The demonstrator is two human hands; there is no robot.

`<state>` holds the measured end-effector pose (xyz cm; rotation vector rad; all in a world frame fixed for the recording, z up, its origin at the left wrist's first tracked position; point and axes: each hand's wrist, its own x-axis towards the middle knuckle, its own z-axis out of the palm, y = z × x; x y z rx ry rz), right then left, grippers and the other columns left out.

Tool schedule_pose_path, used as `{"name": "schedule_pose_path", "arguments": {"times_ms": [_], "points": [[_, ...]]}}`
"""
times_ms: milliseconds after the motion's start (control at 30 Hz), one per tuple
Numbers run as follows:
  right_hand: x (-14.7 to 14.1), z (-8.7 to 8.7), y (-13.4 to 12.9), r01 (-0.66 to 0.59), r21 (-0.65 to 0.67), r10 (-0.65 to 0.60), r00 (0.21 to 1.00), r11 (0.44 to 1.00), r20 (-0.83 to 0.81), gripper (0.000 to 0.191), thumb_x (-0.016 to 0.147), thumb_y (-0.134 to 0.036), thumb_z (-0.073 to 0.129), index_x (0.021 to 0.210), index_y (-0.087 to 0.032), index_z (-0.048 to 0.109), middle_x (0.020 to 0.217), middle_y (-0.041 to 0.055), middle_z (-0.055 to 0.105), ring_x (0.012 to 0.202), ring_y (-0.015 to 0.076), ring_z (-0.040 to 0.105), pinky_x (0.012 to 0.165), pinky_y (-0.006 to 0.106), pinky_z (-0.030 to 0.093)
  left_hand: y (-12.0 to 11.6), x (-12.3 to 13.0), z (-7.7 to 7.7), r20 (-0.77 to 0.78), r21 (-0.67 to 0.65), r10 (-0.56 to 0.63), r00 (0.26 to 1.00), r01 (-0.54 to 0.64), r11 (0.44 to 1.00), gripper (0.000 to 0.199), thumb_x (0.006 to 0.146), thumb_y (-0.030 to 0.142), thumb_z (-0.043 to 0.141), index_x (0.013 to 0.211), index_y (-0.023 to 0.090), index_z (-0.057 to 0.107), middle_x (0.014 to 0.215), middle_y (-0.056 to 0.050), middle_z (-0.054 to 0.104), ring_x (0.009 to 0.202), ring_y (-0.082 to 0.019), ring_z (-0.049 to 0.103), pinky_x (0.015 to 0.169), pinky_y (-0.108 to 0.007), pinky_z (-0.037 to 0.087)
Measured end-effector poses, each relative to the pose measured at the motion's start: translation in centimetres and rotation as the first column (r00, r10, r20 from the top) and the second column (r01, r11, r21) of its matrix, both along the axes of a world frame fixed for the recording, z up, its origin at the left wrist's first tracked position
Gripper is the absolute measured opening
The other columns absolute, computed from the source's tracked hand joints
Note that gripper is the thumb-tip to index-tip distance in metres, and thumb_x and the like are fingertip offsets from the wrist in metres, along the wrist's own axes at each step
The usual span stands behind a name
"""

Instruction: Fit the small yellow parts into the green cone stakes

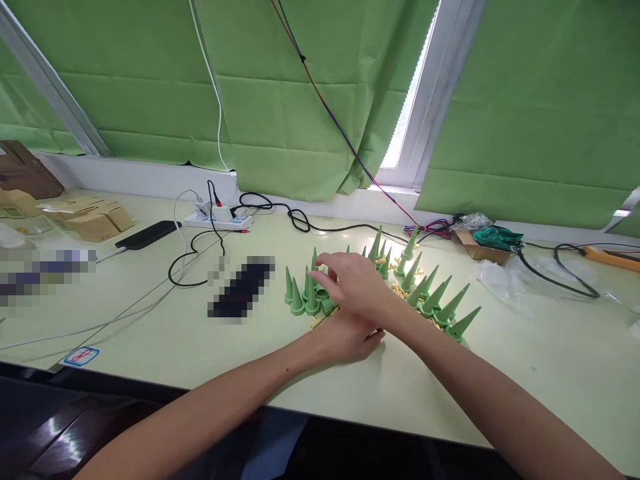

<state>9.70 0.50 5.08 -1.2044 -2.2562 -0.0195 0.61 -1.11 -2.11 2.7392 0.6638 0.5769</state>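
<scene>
My forearms cross over the table. My right hand (357, 283) reaches leftward over my left, its thumb and fingers slightly apart beside the tips of several upright green cones (297, 300). I see nothing plainly gripped in it. Beneath the right wrist rests my left hand (350, 337), close to the table; one digit points right and the remaining fingers are hidden. Short green hollow pieces (327, 307) lie just below my right hand. More green cones (453, 303) stand or lean to the right, around small yellowish pieces (399, 291).
A dark pixelated slab (243, 287) lies to the left. Behind it, black cables (300, 220) run from a white power strip (220, 217). Small cardboard boxes (97, 217) sit far left. A carton (483, 247) and clear plastic bags (505, 277) are at the back right.
</scene>
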Motion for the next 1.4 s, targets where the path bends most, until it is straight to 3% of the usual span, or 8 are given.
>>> {"name": "schedule_pose_path", "arguments": {"times_ms": [200,400,667,1033,1233,1400], "points": [[-2.2,0.7,0.6,0.0,0.059,-0.009,0.989,0.998,0.151,0.029,0.097,-0.042,0.051,0.095,-0.02,0.07,0.083,0.0043,0.06,0.062,0.0154,0.052,0.052,0.027,0.023,0.0,-0.3,-0.8,-0.009,0.045,0.037,0.999,-0.036,0.998,0.043,0.092,0.023,0.045,0.134,0.017,0.052,0.124,-0.012,0.064,0.114,-0.031,0.058,0.096,-0.042,0.046],[-2.7,1.0,0.3,-0.018,-0.016,0.021,0.964,1.0,0.265,0.027,0.096,-0.04,0.052,0.093,-0.018,0.069,0.091,0.0061,0.06,0.062,0.0145,0.051,0.052,0.028,0.021,0.5,-0.2,-2.7,0.012,0.185,0.076,0.997,-0.077,0.98,0.052,0.093,0.028,0.044,0.145,0.02,0.04,0.14,-0.01,0.055,0.128,-0.033,0.049,0.109,-0.047,0.038],[-1.7,0.5,0.0,-0.005,-0.056,0.023,0.949,0.998,0.315,0.02,0.097,-0.029,0.051,0.085,-0.018,0.063,0.083,0.004,0.06,0.064,0.0145,0.05,0.052,0.028,0.02,0.1,-0.2,-1.6,0.017,0.124,0.049,0.999,-0.051,0.991,0.043,0.091,0.024,0.046,0.132,0.015,0.054,0.126,-0.012,0.064,0.116,-0.033,0.059,0.099,-0.047,0.048],[-1.6,-0.2,0.1,-0.032,-0.087,0.056,0.958,0.996,0.282,0.022,0.095,-0.013,0.043,0.081,-0.017,0.059,0.079,0.0036,0.06,0.065,0.0141,0.048,0.055,0.029,0.021,0.4,-0.6,-2.1,0.036,0.002,0.067,0.997,-0.068,0.998,0.043,0.088,0.02,0.045,0.129,0.016,0.057,0.124,-0.012,0.065,0.112,-0.032,0.061,0.089,-0.045,0.053],[-1.8,-0.2,0.1,-0.056,-0.064,0.072,0.953,0.996,0.293,0.02,0.093,-0.01,0.044,0.081,-0.018,0.058,0.079,0.0032,0.06,0.063,0.0141,0.047,0.053,0.03,0.019,0.8,-0.7,-3.0,0.026,0.086,0.047,0.999,-0.049,0.995,0.046,0.09,0.022,0.044,0.136,0.019,0.051,0.13,-0.01,0.062,0.118,-0.031,0.058,0.097,-0.045,0.049],[-1.7,-0.1,-0.6,-0.041,-0.023,0.045,0.966,0.999,0.254,0.014,0.098,-0.022,0.045,0.099,-0.018,0.059,0.083,0.0041,0.063,0.064,0.0152,0.052,0.053,0.028,0.021,0.8,-0.8,-3.3,0.026,0.16,0.041,0.999,-0.044,0.986,0.047,0.093,0.023,0.042,0.139,0.018,0.049,0.134,-0.011,0.059,0.126,-0.035,0.052,0.1,-0.048,0.046]]}}
